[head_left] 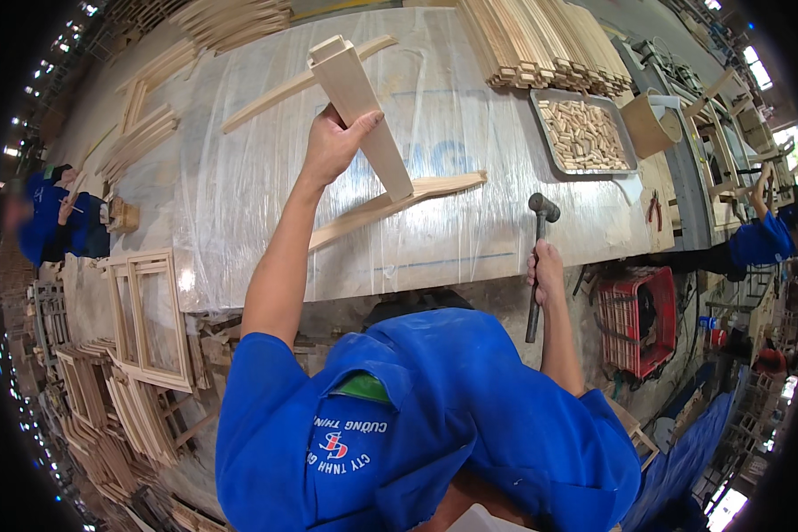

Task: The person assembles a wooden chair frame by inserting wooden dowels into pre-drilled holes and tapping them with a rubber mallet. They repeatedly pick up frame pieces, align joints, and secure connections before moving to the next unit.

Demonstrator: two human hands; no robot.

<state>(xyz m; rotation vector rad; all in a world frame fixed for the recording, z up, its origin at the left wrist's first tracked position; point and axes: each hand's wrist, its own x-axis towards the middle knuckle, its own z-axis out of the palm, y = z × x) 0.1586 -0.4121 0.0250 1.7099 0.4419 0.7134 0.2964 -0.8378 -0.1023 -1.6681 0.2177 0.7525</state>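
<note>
My left hand (332, 149) is closed round a pale wooden board (356, 97) with a stepped tenon at its far end. The board stands tilted above the table, and its lower end meets a curved wooden leg (355, 227) lying on the plastic sheet; whether the two are joined I cannot tell. A second slender curved leg (279, 96) lies farther back, partly behind the board. Over the table's near edge, my right hand (548, 266) grips the handle of a dark hammer (545, 209), its head pointing away from me.
Plastic film covers the table (266, 195). At the far right sit stacked wooden strips (541, 44), a metal tray (630, 158) of wooden dowels, a brown tub (649, 120) and red-handled pliers (653, 211). A red crate (637, 319) stands below; wooden frames (151, 319) lean at left. Two co-workers are nearby.
</note>
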